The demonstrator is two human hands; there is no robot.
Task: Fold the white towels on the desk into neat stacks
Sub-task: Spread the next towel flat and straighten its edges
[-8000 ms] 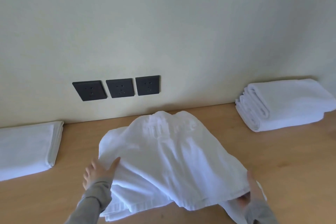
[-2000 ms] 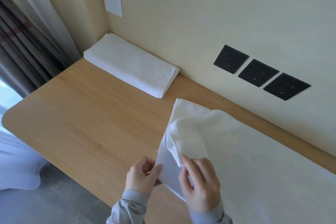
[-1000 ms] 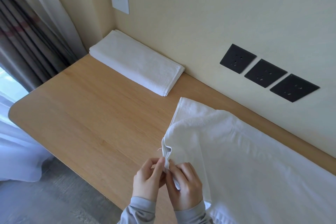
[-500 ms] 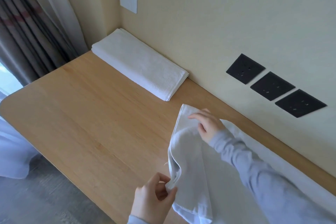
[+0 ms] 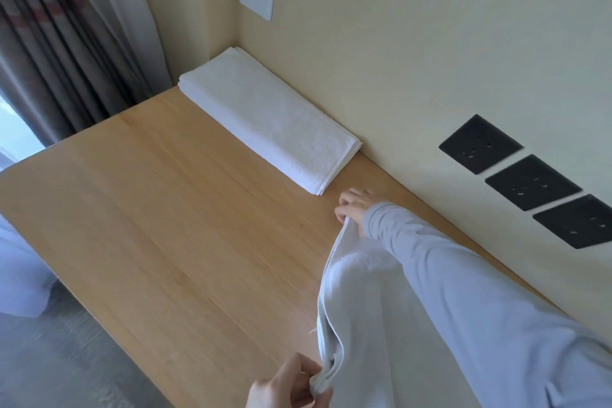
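Head view: towel (image 5: 364,308) reads soft, light and limp. It'll sag, so hold it by the corners and keep the edge taut. Left grip (image 5: 288,384) pinches the near corner; right grip (image 5: 352,209) is curled round the far corner. White, doubled, right side of desk (image 5: 165,225). Folded towel (image 5: 268,119) lies far left against the wall.

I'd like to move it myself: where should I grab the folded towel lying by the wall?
Probably the middle of the folded towel, along its long near side, coming from the desk side. The wall blocks its far side, and its layered short end could splay.
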